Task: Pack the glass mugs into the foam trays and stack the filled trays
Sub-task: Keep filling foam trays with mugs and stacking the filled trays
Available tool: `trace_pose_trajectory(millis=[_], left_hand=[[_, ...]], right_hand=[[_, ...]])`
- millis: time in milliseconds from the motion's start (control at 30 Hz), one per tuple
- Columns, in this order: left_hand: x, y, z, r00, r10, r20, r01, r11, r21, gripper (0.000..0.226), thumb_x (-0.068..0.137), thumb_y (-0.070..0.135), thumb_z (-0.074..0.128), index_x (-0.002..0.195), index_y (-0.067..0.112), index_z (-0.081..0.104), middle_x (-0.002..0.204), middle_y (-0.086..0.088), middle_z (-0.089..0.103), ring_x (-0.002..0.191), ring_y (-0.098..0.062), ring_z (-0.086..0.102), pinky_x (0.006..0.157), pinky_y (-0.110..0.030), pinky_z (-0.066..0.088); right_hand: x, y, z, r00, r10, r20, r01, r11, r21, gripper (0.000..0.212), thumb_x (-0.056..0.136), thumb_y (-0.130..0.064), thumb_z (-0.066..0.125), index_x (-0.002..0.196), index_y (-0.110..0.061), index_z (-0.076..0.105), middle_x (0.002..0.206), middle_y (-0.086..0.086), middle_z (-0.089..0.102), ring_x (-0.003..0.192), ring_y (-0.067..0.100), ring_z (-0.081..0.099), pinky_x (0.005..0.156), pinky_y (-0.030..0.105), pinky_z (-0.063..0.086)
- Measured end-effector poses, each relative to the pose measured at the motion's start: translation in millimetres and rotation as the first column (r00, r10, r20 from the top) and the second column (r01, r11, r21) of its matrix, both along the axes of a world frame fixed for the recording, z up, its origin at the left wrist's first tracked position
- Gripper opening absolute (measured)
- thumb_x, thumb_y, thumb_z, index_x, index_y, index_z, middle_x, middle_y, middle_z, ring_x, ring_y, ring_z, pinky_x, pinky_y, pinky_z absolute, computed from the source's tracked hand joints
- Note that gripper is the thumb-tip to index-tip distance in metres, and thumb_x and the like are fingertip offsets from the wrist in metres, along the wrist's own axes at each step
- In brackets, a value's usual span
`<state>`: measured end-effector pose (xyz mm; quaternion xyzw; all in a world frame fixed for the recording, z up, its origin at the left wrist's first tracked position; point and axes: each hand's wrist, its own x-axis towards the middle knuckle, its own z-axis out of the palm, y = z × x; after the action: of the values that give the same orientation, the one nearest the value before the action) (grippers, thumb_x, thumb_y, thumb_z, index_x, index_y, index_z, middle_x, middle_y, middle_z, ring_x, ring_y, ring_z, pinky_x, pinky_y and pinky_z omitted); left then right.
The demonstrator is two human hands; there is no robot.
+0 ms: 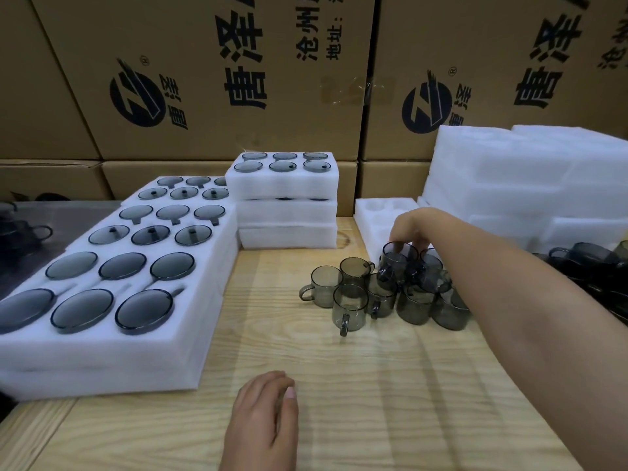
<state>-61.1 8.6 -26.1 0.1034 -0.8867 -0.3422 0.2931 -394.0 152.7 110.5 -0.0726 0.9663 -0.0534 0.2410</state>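
Several smoky grey glass mugs [350, 305] stand clustered on the wooden table [339, 385], some piled on others. My right hand [413, 229] reaches over the pile, its fingers closed on the rim of the top mug [396, 263]. My left hand [263, 423] rests flat on the table near the front edge, fingers together, holding nothing. An empty foam tray [380, 207] with round pockets lies just behind the pile. Filled foam trays [204, 266] sit stacked at the left, and a taller filled stack [285, 188] stands at the back centre.
A high pile of empty white foam trays [530, 175] stands at the back right. More dark mugs [591, 263] lie at the right edge, others [23, 232] at the far left. Cardboard boxes [204, 79] wall off the back.
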Motion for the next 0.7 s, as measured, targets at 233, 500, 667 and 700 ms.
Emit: trace_pose_trajectory(millis=[233, 500, 667, 700], left_hand=[[1, 0, 3, 1.0, -0.016, 0.01, 0.016, 1.0, 0.005, 0.02, 0.077, 0.015, 0.057, 0.078, 0.006, 0.074, 0.09, -0.003, 0.069, 0.092, -0.004, 0.051, 0.087, 0.0, 0.027], [3, 0, 3, 0.998, -0.031, 0.051, 0.029, 0.999, 0.037, 0.014, 0.089, 0.008, 0.058, 0.087, 0.008, 0.072, 0.095, 0.005, 0.064, 0.097, -0.018, 0.057, 0.088, -0.013, 0.031], [3, 1, 3, 0.997, -0.027, 0.073, 0.024, 0.999, 0.039, 0.011, 0.091, 0.008, 0.058, 0.091, 0.012, 0.069, 0.092, 0.01, 0.061, 0.096, -0.015, 0.055, 0.082, -0.018, 0.031], [3, 2, 4, 0.997, -0.022, 0.069, 0.019, 0.999, 0.048, 0.011, 0.091, 0.011, 0.058, 0.093, 0.012, 0.069, 0.092, 0.01, 0.061, 0.095, -0.015, 0.055, 0.08, -0.017, 0.031]], right_hand=[[2, 8, 20, 0.987, -0.075, -0.139, 0.028, 0.949, -0.314, 0.037, 0.086, 0.008, 0.055, 0.122, 0.003, 0.053, 0.098, 0.01, 0.058, 0.087, 0.029, 0.066, 0.051, 0.024, 0.045], [45, 37, 59, 0.943, -0.269, -0.198, 0.005, 0.603, -0.797, 0.03, 0.09, 0.008, 0.046, 0.113, -0.006, 0.058, 0.107, 0.019, 0.059, 0.072, 0.022, 0.066, 0.067, 0.029, 0.052], [137, 68, 60, 0.813, -0.419, -0.404, -0.286, 0.317, -0.904, 0.033, 0.085, 0.008, 0.047, 0.105, -0.017, 0.058, 0.109, 0.003, 0.062, 0.079, 0.014, 0.066, 0.064, 0.021, 0.054], [160, 76, 53, 0.807, -0.42, -0.415, -0.333, 0.255, -0.908, 0.036, 0.084, 0.009, 0.047, 0.102, -0.021, 0.059, 0.105, 0.0, 0.064, 0.08, 0.012, 0.065, 0.064, 0.018, 0.052]])
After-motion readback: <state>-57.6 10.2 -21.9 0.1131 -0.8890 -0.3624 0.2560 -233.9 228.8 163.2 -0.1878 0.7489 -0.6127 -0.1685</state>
